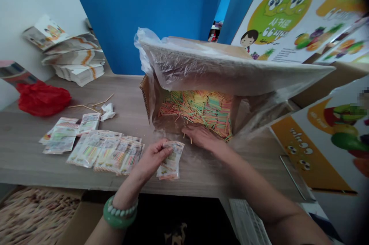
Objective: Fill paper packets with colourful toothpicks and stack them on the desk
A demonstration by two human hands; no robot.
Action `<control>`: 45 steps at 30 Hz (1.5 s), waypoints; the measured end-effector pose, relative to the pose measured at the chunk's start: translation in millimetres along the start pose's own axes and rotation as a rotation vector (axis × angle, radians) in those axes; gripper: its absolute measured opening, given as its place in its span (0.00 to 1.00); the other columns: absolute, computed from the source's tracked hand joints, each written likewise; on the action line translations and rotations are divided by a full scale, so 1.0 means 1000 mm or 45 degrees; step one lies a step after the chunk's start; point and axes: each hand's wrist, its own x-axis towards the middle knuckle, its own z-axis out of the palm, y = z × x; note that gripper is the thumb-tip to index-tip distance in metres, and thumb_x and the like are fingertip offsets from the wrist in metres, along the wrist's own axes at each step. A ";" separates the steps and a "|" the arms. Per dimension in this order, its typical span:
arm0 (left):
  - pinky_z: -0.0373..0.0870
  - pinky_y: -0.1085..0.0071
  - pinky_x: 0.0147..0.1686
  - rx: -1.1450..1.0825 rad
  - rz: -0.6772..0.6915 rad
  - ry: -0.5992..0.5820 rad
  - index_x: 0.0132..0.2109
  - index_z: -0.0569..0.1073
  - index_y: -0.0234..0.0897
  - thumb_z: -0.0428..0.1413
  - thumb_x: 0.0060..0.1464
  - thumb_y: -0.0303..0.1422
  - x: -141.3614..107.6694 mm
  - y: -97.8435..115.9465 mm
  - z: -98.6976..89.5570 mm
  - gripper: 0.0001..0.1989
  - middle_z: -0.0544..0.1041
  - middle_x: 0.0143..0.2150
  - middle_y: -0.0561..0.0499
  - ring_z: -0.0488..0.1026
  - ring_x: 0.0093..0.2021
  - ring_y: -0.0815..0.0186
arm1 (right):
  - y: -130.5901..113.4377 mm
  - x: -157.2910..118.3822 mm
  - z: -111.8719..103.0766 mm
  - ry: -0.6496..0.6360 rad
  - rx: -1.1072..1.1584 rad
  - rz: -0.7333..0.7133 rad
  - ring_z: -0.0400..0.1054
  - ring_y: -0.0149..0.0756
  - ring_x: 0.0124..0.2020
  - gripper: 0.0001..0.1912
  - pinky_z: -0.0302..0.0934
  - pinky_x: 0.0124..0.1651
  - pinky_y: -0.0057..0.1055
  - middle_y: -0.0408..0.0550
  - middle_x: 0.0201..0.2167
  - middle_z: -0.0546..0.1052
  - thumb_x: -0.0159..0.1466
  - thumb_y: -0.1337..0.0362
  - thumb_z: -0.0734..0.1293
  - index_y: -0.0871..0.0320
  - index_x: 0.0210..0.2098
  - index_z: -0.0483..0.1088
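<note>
My left hand (pixel 158 156) pinches a small clear printed packet (pixel 174 162) at its upper edge, thumb on top; it appears to be more than one packet, overlapped. My right hand (pixel 201 136) is at the near edge of an open cardboard box lined with clear plastic (pixel 250 116). Its fingers are curled and partly hidden, with a couple of thin sticks showing at the fingertips. Inside the box lies a heap of thin coloured sticks (pixel 198 110), orange, yellow, green and pink. Left of my left hand, a row of filled packets (pixel 106 152) overlaps on the table.
More packets (pixel 62 135) lie farther left, near a crumpled white tissue (pixel 107 111) and a red plastic bag (pixel 43 99). Flattened printed cartons (pixel 79 58) are stacked behind. Printed boxes (pixel 314 149) stand at the right. Below the table's left edge is an open carton of twisted pieces (pixel 37 218).
</note>
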 end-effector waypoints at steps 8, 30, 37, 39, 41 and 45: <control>0.54 0.73 0.27 0.005 -0.017 -0.014 0.30 0.66 0.36 0.58 0.50 0.45 0.005 0.000 0.005 0.17 0.62 0.25 0.56 0.58 0.26 0.71 | 0.014 0.021 0.007 0.184 0.331 0.144 0.64 0.36 0.34 0.07 0.56 0.38 0.32 0.46 0.33 0.74 0.66 0.62 0.60 0.54 0.36 0.68; 0.68 0.56 0.49 1.517 0.182 0.153 0.52 0.78 0.31 0.48 0.62 0.24 0.111 0.025 0.030 0.17 0.77 0.51 0.34 0.75 0.50 0.47 | 0.017 0.097 0.051 0.641 1.396 0.138 0.70 0.38 0.43 0.12 0.63 0.50 0.35 0.45 0.39 0.77 0.64 0.56 0.59 0.52 0.38 0.71; 0.61 0.73 0.30 0.518 0.173 0.265 0.29 0.74 0.34 0.55 0.51 0.28 0.122 -0.004 -0.002 0.05 0.73 0.26 0.52 0.68 0.28 0.66 | 0.022 0.100 0.035 0.785 1.666 0.349 0.67 0.35 0.33 0.16 0.64 0.41 0.34 0.41 0.32 0.74 0.53 0.59 0.68 0.54 0.41 0.70; 0.59 0.74 0.27 0.286 0.149 0.266 0.27 0.72 0.35 0.55 0.48 0.31 0.122 -0.009 -0.005 0.05 0.70 0.24 0.54 0.64 0.25 0.69 | 0.019 0.099 0.028 0.727 1.915 0.346 0.65 0.32 0.28 0.14 0.62 0.35 0.31 0.39 0.27 0.70 0.53 0.55 0.69 0.54 0.36 0.69; 0.58 0.75 0.25 0.138 0.117 0.208 0.27 0.71 0.35 0.56 0.45 0.34 0.123 -0.010 -0.003 0.06 0.68 0.23 0.55 0.62 0.24 0.70 | 0.012 0.095 0.024 0.701 2.073 0.301 0.65 0.31 0.27 0.15 0.62 0.34 0.29 0.38 0.25 0.69 0.52 0.52 0.70 0.54 0.33 0.66; 0.59 0.74 0.27 0.042 0.131 0.125 0.29 0.72 0.34 0.57 0.42 0.36 0.128 -0.007 0.007 0.09 0.69 0.24 0.55 0.62 0.25 0.70 | -0.008 0.087 0.020 0.678 2.146 0.265 0.68 0.32 0.29 0.17 0.62 0.32 0.30 0.40 0.29 0.74 0.53 0.52 0.70 0.53 0.31 0.60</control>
